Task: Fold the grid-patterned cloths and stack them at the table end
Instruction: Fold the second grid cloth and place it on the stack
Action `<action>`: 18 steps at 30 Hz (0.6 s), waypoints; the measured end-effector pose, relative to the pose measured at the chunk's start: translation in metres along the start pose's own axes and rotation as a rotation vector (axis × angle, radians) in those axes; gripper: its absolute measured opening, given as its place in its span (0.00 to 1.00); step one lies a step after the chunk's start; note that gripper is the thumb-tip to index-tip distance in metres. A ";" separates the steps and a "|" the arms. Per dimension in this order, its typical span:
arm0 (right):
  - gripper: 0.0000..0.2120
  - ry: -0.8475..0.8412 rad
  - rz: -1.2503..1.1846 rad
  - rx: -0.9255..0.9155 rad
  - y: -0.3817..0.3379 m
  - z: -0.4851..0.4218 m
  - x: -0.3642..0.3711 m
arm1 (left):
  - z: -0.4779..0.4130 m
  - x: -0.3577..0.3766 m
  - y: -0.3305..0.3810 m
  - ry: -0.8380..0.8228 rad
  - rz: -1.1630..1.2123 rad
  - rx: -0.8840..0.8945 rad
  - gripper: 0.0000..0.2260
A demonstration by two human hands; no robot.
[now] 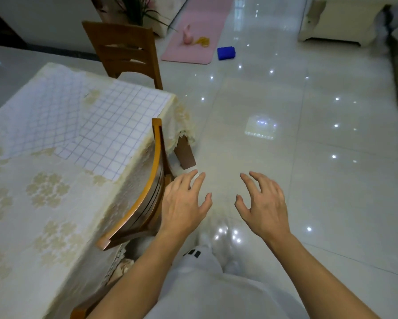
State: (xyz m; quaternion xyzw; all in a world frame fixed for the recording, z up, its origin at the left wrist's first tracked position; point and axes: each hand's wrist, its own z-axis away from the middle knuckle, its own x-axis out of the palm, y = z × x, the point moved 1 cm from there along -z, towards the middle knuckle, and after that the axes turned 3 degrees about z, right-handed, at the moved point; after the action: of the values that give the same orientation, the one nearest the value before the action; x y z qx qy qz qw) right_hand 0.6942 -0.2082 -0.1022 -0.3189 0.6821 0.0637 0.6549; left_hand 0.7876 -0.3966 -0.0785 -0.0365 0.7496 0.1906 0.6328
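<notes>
Pale clothing (204, 291) fills the bottom at 6 o'clock, with two bare forearms reaching out above it. Left grip (185, 203) and right grip (266, 203) hover side by side, backs up, over the glossy floor (320, 180). Each is wide, with fingers spread and slightly curved, holding nothing.

Just beside the left grip, at its 9 o'clock, a wooden chair (145, 199) is pushed in against the counter (186, 155), its curved backrest by the hanging cream lace cover (55, 192).

Farther along, at 11 o'clock from the grips, two grid cloths lie spread and unfolded on the counter's far end. The right cloth (115, 132), with crisp blue lines, reaches the far corner. The left cloth (46, 116), paler, lies at an angle to it. They meet along one edge; which lies on top I cannot tell.

At 12 o'clock, behind the counter's end, stands a second chair (124, 54). Beyond it, at 1 o'clock, a pink mat (200, 24) on the floor carries a pink figure (187, 38) and a yellow coil (203, 41). A blue block (226, 53) lies just beside the mat's near corner. A cream cabinet (340, 19) stands at 2 o'clock.
</notes>
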 end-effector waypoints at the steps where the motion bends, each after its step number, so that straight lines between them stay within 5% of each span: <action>1: 0.25 -0.011 0.002 0.006 0.003 -0.006 0.001 | -0.008 0.003 0.001 -0.004 0.000 0.002 0.23; 18: 0.24 -0.080 0.091 -0.055 0.031 -0.268 0.026 | -0.258 0.044 -0.046 0.067 0.154 -0.055 0.22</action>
State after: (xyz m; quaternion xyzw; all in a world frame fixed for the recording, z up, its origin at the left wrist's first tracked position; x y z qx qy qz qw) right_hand 0.4511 -0.3283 -0.1005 -0.3027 0.6671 0.1247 0.6692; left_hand 0.5516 -0.5167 -0.0998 -0.0025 0.7655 0.2577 0.5895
